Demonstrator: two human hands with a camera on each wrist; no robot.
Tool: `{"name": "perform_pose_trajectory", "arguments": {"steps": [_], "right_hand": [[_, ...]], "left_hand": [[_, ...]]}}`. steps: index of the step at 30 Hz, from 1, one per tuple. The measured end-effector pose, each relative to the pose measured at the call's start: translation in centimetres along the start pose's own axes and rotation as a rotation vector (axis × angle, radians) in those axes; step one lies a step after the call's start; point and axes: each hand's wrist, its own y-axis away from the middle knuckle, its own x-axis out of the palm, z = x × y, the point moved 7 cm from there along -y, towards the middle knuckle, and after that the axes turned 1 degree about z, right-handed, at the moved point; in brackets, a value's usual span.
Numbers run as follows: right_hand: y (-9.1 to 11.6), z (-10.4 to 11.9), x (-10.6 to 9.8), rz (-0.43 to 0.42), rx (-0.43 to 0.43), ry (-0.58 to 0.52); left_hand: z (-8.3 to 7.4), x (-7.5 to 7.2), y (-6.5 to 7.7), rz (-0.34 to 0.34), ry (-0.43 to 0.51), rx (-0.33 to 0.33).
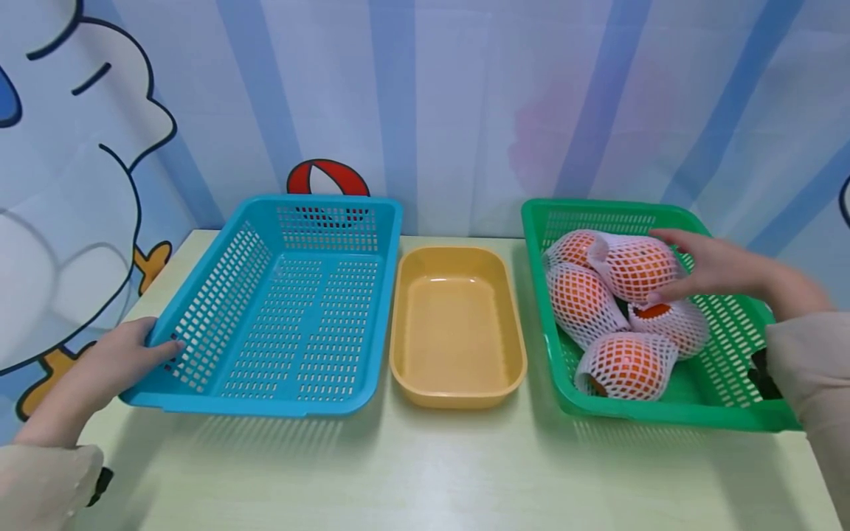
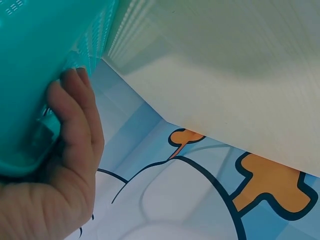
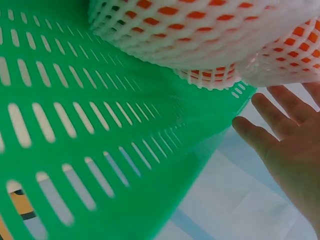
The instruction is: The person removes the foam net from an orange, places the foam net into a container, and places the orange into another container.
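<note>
at far left, left hand [image 1: 126, 358] grips the near-left corner of the blue basket [image 1: 252, 404], thumb over the rim, fingers wrapped outside. next to it stands the yellow tray [image 1: 458, 324], between the two baskets on the pale table [image 1: 425, 472]. to the right, the green basket [image 1: 664, 415] holds five netted fruits [image 1: 584, 302], orange-red under white foam sleeves, bunched toward its left side. right hand [image 1: 720, 265] is over this basket, fingers spread and apart, thumb and fingertips arched about the right side of the upper right fruit [image 1: 637, 269]; contact with the netting: cannot tell. hands well apart. step in hand, as judged: reaching for one fruit, not yet grasped. next move probably calls for closing thumb and fingers round it, then a straight lift, so that neighbouring sleeves do not snag.
</note>
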Motion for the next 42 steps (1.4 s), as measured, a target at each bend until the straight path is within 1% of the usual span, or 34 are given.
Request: {"name": "perform_pose_trajectory", "arguments": {"steps": [5,12,19,30,38,42], "right_hand": [[-0.1,-0.2,0.5,0.013,0.017,-0.077],[-0.8,-0.2,1.3,-0.008,-0.013,-0.168],[-1.0,0.0,1.4,-0.045,-0.017,-0.178],[-1.0,-0.1,1.2,-0.075,-0.025,-0.207],[-0.8,0.2,1.0,-0.097,-0.038,-0.232],[-0.7,0.5,0.6,-0.125,-0.057,-0.251]], "left_hand": [[0.0,-0.1,0.0,-0.009,-0.009,0.006],[0.0,0.0,0.1,-0.004,-0.001,0.005],[0.3,0.0,-0.1,-0.020,0.001,-0.018],[0.3,0.2,-0.2,-0.021,0.004,-0.003],[0.1,0.2,0.0,-0.008,0.038,0.007],[0.1,0.2,0.1,-0.007,0.045,0.016]]}}
